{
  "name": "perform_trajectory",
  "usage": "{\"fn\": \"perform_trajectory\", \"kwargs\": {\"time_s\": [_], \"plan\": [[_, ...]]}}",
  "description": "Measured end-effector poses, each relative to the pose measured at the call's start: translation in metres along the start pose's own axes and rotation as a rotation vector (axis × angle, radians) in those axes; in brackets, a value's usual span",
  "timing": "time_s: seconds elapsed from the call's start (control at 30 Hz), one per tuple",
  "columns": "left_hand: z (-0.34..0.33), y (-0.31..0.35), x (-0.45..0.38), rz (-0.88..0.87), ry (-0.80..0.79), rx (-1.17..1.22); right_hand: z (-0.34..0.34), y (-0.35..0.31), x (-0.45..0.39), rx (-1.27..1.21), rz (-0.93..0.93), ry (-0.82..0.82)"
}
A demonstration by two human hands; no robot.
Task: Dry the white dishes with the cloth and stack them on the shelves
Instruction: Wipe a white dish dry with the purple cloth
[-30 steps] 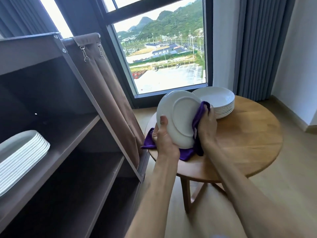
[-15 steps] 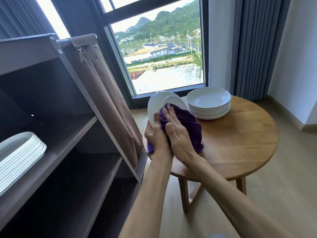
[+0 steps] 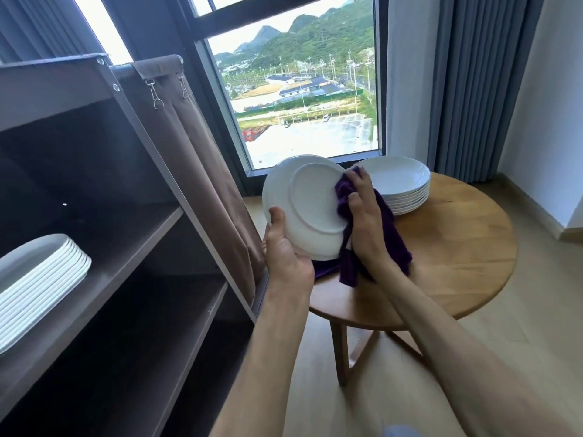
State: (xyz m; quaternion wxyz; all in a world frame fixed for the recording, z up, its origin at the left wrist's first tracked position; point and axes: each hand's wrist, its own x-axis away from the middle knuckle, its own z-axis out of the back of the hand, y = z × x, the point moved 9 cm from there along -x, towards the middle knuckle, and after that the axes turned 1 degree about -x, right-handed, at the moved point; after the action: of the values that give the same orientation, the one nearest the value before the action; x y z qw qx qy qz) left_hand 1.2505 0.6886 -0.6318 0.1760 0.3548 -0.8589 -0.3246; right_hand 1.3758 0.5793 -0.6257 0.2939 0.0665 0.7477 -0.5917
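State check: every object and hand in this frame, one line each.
Left hand: grips the plate's lower rim.
Right hand: presses the cloth on the plate.
Plate: held tilted, underside toward camera.
Cloth: bunched, hanging from the right hand.
Table stack: upright on the table.
Shelf stack: on the shelf.

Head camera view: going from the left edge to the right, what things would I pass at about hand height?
Stack of white plates on the shelf → brown curtain → left hand → white dish being wiped → purple cloth → stack of white bowls → bare right part of the round wooden table.
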Motion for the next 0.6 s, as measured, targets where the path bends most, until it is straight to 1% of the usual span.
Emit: {"fn": "perform_trajectory", "kwargs": {"time_s": [0.03,0.07,0.1,0.13,0.2,0.23,0.27,0.3,0.33,0.37,0.4,0.47,0.5,0.53,0.6], "plan": [[0.008,0.0,0.002,-0.002,0.015,-0.017,0.001,0.01,-0.003,-0.19,-0.109,0.012],[0.015,-0.002,0.003,0.003,0.017,-0.031,0.002,0.017,-0.007,-0.306,-0.189,0.037],[0.02,-0.002,0.006,0.001,0.01,-0.043,0.004,0.023,-0.012,-0.332,-0.256,0.044],[0.025,-0.002,0.008,-0.011,0.006,-0.058,0.005,0.028,-0.017,-0.293,-0.308,0.021],[0.034,0.004,0.011,-0.074,0.007,-0.103,0.003,0.031,-0.03,-0.136,-0.392,-0.095],[0.037,0.009,0.013,-0.128,0.008,-0.171,0.003,0.033,-0.034,0.02,-0.44,-0.167],[0.037,0.018,0.016,-0.211,0.008,-0.302,0.006,0.037,-0.036,0.214,-0.483,-0.207],[0.033,0.028,0.02,-0.324,-0.004,-0.483,0.014,0.041,-0.036,0.369,-0.529,-0.188],[0.023,0.036,0.026,-0.457,-0.054,-0.689,0.019,0.038,-0.034,0.432,-0.542,-0.131],[0.009,0.041,0.033,-0.595,-0.133,-0.905,0.019,0.033,-0.029,0.356,-0.548,-0.085],[-0.006,0.043,0.041,-0.741,-0.211,-1.116,0.012,0.029,-0.02,0.167,-0.577,-0.075],[-0.029,0.045,0.06,-1.039,-0.317,-1.461,-0.017,0.012,-0.004,-0.211,-0.651,-0.154],[-0.033,0.048,0.066,-1.118,-0.344,-1.565,-0.029,0.003,0.001,-0.306,-0.673,-0.194],[-0.038,0.053,0.071,-1.156,-0.37,-1.61,-0.037,-0.006,0.004,-0.365,-0.674,-0.212],[-0.042,0.073,0.082,-1.248,-0.404,-1.654,-0.052,-0.026,0.005,-0.482,-0.635,-0.178]]}}
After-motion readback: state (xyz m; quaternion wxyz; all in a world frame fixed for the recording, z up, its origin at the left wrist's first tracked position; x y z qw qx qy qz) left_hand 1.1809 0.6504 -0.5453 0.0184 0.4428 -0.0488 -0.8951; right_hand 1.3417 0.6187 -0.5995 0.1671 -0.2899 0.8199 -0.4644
